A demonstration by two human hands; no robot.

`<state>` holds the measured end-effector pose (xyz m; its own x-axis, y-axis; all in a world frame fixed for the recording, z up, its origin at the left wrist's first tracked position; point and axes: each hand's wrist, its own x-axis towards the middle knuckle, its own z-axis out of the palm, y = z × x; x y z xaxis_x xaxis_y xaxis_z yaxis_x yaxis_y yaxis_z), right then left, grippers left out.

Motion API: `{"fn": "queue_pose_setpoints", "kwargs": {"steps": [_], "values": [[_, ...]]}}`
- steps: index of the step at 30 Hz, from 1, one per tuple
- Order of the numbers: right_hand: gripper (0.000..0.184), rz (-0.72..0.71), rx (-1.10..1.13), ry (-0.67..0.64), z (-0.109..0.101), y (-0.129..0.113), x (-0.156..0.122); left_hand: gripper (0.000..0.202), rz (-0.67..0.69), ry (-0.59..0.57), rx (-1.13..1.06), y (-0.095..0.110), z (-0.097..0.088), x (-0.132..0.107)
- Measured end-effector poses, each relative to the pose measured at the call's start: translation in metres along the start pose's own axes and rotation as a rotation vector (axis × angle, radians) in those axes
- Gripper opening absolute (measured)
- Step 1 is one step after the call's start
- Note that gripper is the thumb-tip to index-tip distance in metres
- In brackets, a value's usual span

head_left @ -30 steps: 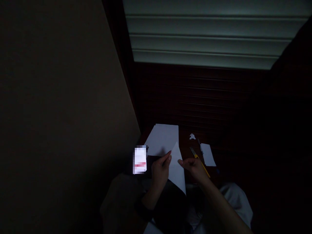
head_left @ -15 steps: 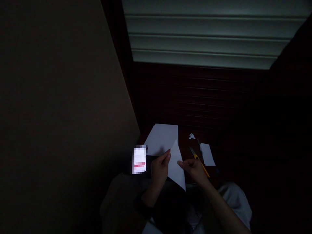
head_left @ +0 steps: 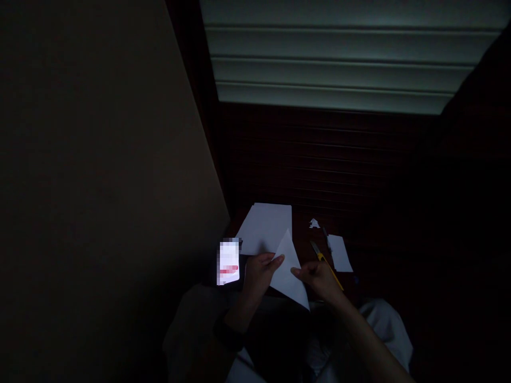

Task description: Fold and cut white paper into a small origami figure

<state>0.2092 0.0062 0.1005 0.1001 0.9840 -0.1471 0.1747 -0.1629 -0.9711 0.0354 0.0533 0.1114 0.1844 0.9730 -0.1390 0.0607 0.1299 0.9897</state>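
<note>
the scene is very dark; only the lit items can be read.

the left hand (head_left: 258, 274) and the right hand (head_left: 319, 279) hold one folded white sheet (head_left: 289, 268) between them, above the lap and at the near edge of the dark surface (head_left: 307, 250). the left fingers (head_left: 277, 260) are closed in a pinch on the sheet's left edge. the right fingers (head_left: 297, 272) are closed in a pinch on its right edge. the sheet forms a triangle, with its point up and away from the person and its lower corner down toward the right forearm.

just behind the held sheet, a flat white paper (head_left: 265, 227) lies on the surface; the tip of the held sheet overlaps its near right corner in the view. a lit phone screen (head_left: 229, 262) stands just left of the left hand. to the right of the hands lie a yellow-handled cutter (head_left: 325, 260), a smaller white slip (head_left: 340, 252) and, farther back, a small white paper scrap (head_left: 314, 223). closed blinds (head_left: 335, 58) fill the upper part of the view.
</note>
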Motion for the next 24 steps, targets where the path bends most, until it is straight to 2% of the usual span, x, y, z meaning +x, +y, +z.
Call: {"fn": "queue_pose_setpoints", "kwargs": {"steps": [5, 12, 24], "values": [[0.038, -0.017, 0.021, 0.015, 0.001, 0.003, 0.002, 0.035, 0.012, 0.005, 0.038, 0.002, -0.002, 0.001], [0.040, -0.018, 0.045, -0.037, 0.000, 0.004, 0.003, 0.034, 0.044, 0.066, 0.052, -0.004, -0.003, 0.007], [0.041, 0.009, 0.033, -0.009, 0.001, 0.001, 0.001, 0.034, 0.057, 0.059, 0.051, -0.003, -0.004, 0.015]]}}
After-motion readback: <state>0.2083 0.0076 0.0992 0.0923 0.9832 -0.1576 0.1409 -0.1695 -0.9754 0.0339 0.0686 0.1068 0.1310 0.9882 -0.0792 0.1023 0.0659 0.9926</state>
